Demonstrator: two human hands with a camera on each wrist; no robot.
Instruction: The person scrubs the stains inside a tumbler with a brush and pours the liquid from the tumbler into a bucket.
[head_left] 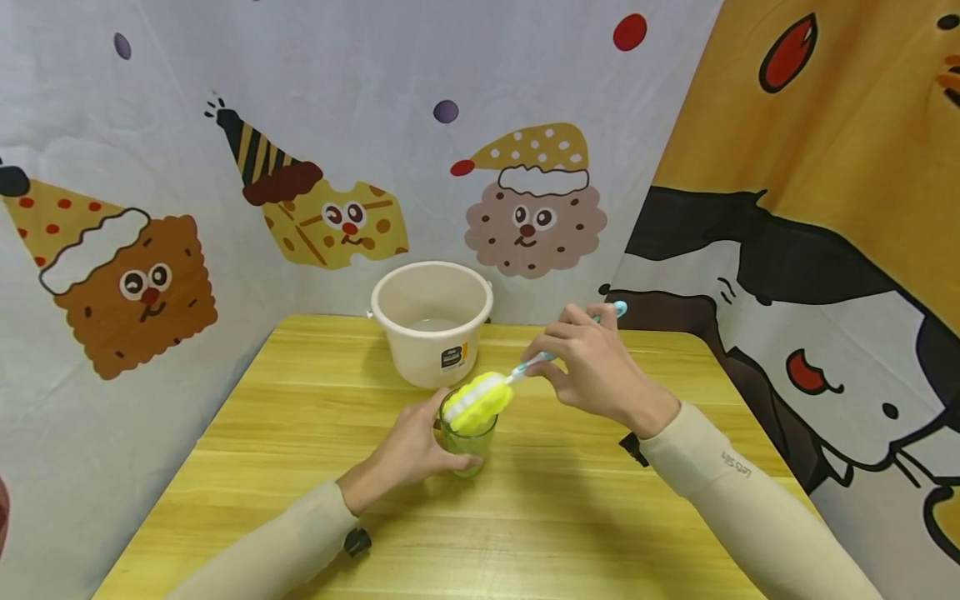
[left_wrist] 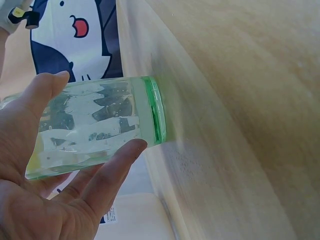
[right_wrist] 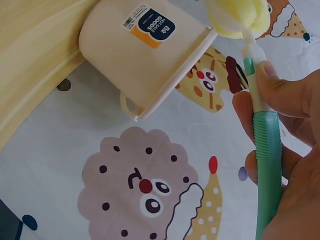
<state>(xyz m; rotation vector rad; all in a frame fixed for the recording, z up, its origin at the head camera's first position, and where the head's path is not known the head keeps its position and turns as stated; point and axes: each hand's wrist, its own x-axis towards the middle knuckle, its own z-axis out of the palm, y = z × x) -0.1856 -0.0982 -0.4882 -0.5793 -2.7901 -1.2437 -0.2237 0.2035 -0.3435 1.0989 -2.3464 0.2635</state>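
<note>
My left hand (head_left: 412,450) grips a green-tinted glass cup (head_left: 468,454) around its side, thumb on the near side. In the left wrist view the clear wall of the cup (left_wrist: 95,125) shows water drops, and its thick green base is close to the table. My right hand (head_left: 592,367) pinches the teal and white handle (right_wrist: 267,145) of a sponge cup brush. The yellow and white sponge head (head_left: 476,402) sits tilted at the cup's mouth, its lower end overlapping the rim. Part of the sponge's tip is hidden by the cup and fingers.
A cream plastic bucket (head_left: 431,350) with a label stands behind the cup, near the far edge of the wooden table (head_left: 300,400). Cloth printed with cartoon figures (head_left: 337,83) hangs behind the table and along its sides.
</note>
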